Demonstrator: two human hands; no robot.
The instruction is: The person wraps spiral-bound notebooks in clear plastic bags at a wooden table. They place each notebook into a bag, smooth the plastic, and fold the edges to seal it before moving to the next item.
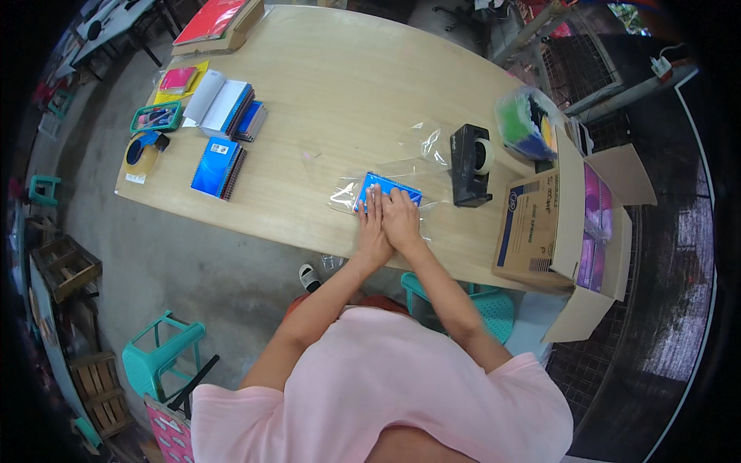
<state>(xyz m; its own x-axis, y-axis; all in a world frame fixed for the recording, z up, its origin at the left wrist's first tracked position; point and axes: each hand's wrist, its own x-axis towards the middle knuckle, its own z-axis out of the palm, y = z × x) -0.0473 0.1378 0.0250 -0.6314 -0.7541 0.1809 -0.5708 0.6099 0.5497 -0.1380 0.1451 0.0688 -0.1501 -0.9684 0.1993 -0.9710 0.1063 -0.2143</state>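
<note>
1. Far left of the hands, near the table edge: roll of wide tape [137, 158]. Could drop off if knocked.
2. Left of the hands, well apart: stack of blue notebooks [214, 166], spiral bindings on its right side. A careless sleeve could topple or skew it.
3. Just left of the left hand: clear film [344, 194], loose and creased. Uneven pressure could trap wrinkles.
4. Left hand [373, 229]: open, fingers straight and together, laid on the blue notebook.
5. Under both hands: the blue notebook [391, 184], on the film. Could skid or turn if the hands push unequally; its spiral edge could snag and tear the film.
6. Right hand [402, 221]: fingers bent, touching the left; cannot tell whether they pinch film.
7. Right of the hands, near: black tape dispenser [467, 170]. Loose film could catch on it.
8. Farther right: cardboard box [531, 224], flaps open.
</note>
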